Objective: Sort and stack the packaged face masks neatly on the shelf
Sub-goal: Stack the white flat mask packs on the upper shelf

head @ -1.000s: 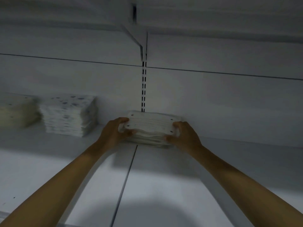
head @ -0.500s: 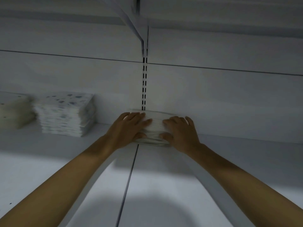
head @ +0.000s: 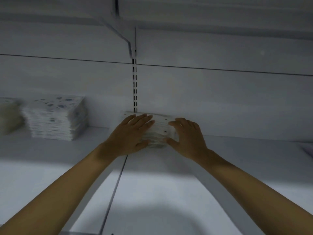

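Observation:
A stack of white packaged face masks [head: 160,131] sits on the white shelf [head: 169,184], against the back wall below the slotted upright. My left hand [head: 132,134] lies flat on the stack's top and left side, fingers straight. My right hand [head: 186,134] rests on the stack's right end, fingers over the top and thumb against the front. Both hands hide much of the stack.
A taller stack of speckled white mask packs [head: 55,117] stands to the left, with a yellowish stack [head: 8,117] at the far left edge. A shelf bracket [head: 118,31] and upper shelf hang overhead. Some flat item [head: 307,149] peeks in at the right edge.
My hands went from gripping the stack's two ends to lying flat over its top. The stack now rests at the back of the shelf; the view shifted slightly.

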Motion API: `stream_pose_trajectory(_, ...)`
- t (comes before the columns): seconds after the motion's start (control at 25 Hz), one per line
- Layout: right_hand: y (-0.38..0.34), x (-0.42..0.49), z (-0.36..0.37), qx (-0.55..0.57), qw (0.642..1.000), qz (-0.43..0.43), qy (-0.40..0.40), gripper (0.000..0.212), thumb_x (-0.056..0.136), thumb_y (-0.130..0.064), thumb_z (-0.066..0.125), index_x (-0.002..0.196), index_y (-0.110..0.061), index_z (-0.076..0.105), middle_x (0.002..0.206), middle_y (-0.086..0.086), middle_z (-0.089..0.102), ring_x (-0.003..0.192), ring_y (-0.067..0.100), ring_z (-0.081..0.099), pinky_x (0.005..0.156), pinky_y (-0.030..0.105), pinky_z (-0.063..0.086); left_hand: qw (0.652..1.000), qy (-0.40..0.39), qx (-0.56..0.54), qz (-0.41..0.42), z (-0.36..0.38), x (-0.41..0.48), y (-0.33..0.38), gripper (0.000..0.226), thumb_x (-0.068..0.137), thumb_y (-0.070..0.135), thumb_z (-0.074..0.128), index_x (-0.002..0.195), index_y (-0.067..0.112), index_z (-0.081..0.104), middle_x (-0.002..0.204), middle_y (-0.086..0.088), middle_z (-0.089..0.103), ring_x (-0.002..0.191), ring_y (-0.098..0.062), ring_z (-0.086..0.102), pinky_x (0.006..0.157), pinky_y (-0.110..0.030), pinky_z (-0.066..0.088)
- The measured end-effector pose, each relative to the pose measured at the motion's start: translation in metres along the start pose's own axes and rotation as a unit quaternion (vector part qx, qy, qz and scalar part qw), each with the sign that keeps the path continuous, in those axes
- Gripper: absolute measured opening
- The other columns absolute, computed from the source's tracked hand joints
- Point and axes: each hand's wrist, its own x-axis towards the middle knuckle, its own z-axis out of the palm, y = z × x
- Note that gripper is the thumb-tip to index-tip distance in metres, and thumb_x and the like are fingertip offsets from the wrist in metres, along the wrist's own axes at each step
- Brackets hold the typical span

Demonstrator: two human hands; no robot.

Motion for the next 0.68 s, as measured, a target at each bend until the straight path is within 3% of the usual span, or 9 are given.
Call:
stream_pose_trajectory(0.24, 0.078, -0.077, -0.059, 0.008, 0.998, 0.068, -0.006, 0.057, 0.092, -0.054, 0.048, 0.141, -0.025, 0.041, 0.140, -0.004, 0.047, 0.128, 0.018, 0.043, 0.108, 0.032, 0.024, 0.998, 0.001, -0.042, 0.047, -0.023, 0.056, 0.113, 0.058, 0.088, 0.047, 0.039, 0.131, 0.010, 0.056, 0.138, -0.010, 0.054, 0.124, -0.027, 0.054, 0.098, -0.042, 0.045)
stream_pose_trajectory(0.4, 0.143, -0.165, -0.104, 0.030, 0.992, 0.120, 0.038, 0.053, 0.090, -0.047, 0.057, 0.134, -0.018, 0.051, 0.131, 0.002, 0.058, 0.118, 0.024, 0.054, 0.098, 0.036, 0.037, 0.990, 0.003, -0.127, 0.063, -0.034, 0.101, 0.227, 0.058, 0.098, 0.041, 0.042, 0.150, 0.019, 0.027, 0.159, 0.003, 0.017, 0.146, -0.017, 0.016, 0.117, -0.032, 0.014)
stream_pose_trajectory(0.44, 0.162, -0.194, -0.117, 0.029, 0.990, 0.132, 0.042, 0.053, 0.088, -0.046, 0.058, 0.132, -0.016, 0.054, 0.128, 0.004, 0.061, 0.115, 0.026, 0.056, 0.097, 0.038, 0.040, 0.986, 0.000, -0.147, 0.073, -0.039, 0.115, 0.262, 0.061, 0.097, 0.040, 0.045, 0.150, 0.019, 0.025, 0.159, 0.002, 0.016, 0.146, -0.018, 0.015, 0.118, -0.033, 0.013)
stream_pose_trajectory(0.6, 0.232, -0.295, -0.167, 0.036, 0.978, 0.199, 0.054, 0.055, 0.082, -0.050, 0.053, 0.124, -0.015, 0.060, 0.120, 0.006, 0.065, 0.110, 0.026, 0.058, 0.092, 0.039, 0.044, 0.978, 0.008, -0.160, 0.132, -0.061, 0.154, 0.387, 0.060, 0.089, 0.047, 0.038, 0.138, 0.014, 0.049, 0.145, -0.009, 0.047, 0.131, -0.029, 0.046, 0.103, -0.043, 0.039)
stream_pose_trajectory(0.68, 0.268, -0.340, -0.191, 0.027, 0.972, 0.225, 0.070, 0.047, 0.084, -0.046, 0.057, 0.120, -0.015, 0.062, 0.116, 0.006, 0.066, 0.105, 0.027, 0.059, 0.088, 0.039, 0.045, 0.973, 0.017, -0.177, 0.148, -0.067, 0.169, 0.446, 0.062, 0.088, 0.050, 0.034, 0.138, 0.016, 0.048, 0.145, -0.008, 0.046, 0.131, -0.027, 0.046, 0.105, -0.043, 0.037)
